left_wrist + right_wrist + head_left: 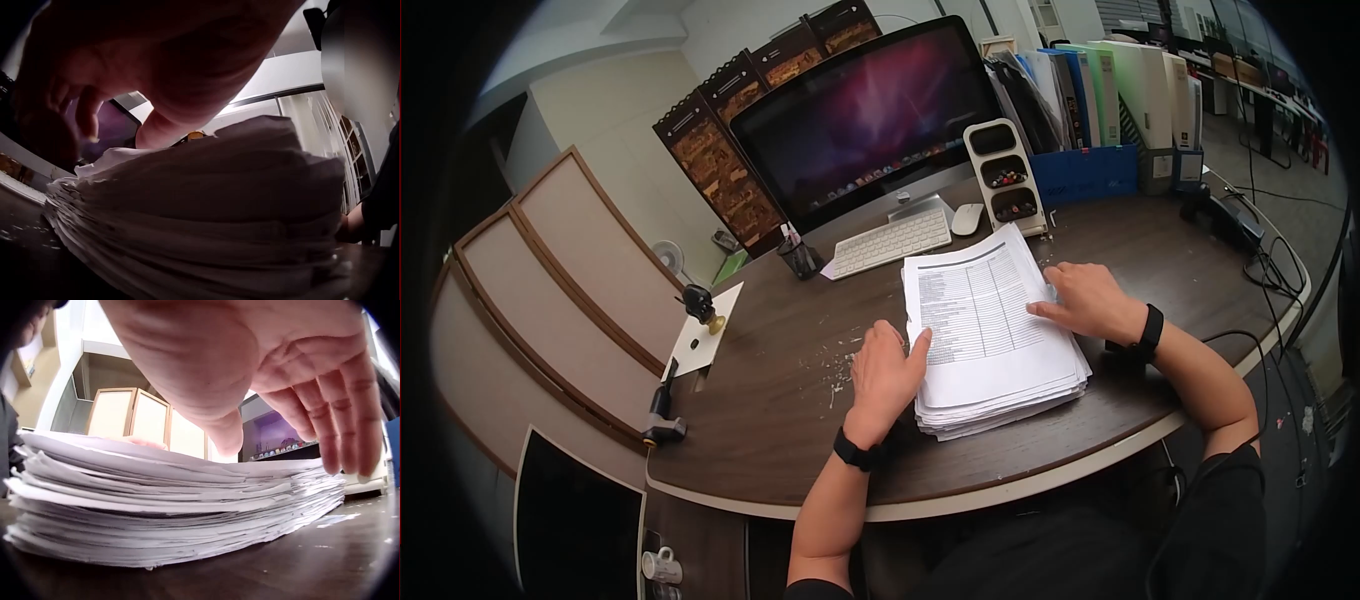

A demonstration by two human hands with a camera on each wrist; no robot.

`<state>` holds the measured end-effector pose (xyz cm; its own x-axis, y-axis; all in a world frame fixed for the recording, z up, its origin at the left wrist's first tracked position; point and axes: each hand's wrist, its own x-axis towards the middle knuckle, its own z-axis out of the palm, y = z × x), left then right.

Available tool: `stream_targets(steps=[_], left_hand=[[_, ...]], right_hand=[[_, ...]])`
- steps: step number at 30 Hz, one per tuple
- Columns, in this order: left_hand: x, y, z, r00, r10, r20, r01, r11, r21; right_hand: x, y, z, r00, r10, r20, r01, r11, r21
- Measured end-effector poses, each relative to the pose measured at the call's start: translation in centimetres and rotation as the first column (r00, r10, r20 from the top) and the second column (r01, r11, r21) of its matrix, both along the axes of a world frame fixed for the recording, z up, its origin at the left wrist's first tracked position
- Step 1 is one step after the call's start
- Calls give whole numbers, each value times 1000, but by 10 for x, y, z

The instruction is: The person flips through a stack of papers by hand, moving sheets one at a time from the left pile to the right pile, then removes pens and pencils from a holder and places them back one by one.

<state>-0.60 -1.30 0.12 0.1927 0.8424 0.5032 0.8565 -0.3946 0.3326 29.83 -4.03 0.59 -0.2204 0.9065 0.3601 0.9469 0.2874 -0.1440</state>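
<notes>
A thick stack of printed paper sheets [972,375] lies on the desk, its top sheet bearing a table of lines. Its edges are uneven and layered in the right wrist view. Along the stack's left side is my left hand [884,372], its thumb at the edge of the top sheet. My right hand [1092,302] is at the upper right side, thumb reaching over the top sheet. Its fingers [342,419] extend down beside the pile in the right wrist view. In the dark left wrist view, the left hand arches above the sheets' edges, its fingers partly in shadow.
Behind the stack are a keyboard [895,243], a mouse [967,219], a monitor [860,120] and a white organizer [1008,180]. A pen cup [800,260] stands at left. Small paper scraps [837,372] lie left of the left hand. Cables [1275,265] run along the right edge.
</notes>
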Motion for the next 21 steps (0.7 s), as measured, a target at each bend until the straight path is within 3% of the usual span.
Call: stream_targets(steps=[2,3,5,9,11,12,14,15,18,19,21], left_hand=[[-2,7,-5,991,-9,-134,-45,915,-401],[-5,10,-8,991,-7,-134,-47,915,-400],[-9,14,-12,974,-226,-5,185,808,-560],[-9,13,-11,959,-284,23,242,771,-589],[-9,16,-14,944,-249,219,331,689,-644],[-9,17,-14,942,-256,219,337,690,-641],[-10,7,-5,827,11,562,490,477,-730],[-11,7,-6,830,11,558,487,475,-733],[-25,12,-28,679,232,697,579,414,-702],[-23,6,-24,685,228,692,575,415,-705],[-19,-10,-15,596,328,733,598,428,-678]], right_hand=[[1,4,-9,999,-13,29,18,988,-152],[2,6,-15,1000,-11,29,16,988,-151],[3,9,-23,997,32,77,-12,969,-248],[3,10,-24,998,35,42,-21,956,-294],[3,13,-28,997,39,68,-16,949,-314],[3,11,-28,997,32,70,-9,950,-311],[-6,5,-28,996,13,83,13,951,-310],[-7,4,-29,997,13,78,12,950,-312],[-6,3,-35,996,32,81,-8,960,-281],[-6,4,-38,995,40,91,-15,966,-258],[-5,3,-41,994,49,96,-25,969,-245]])
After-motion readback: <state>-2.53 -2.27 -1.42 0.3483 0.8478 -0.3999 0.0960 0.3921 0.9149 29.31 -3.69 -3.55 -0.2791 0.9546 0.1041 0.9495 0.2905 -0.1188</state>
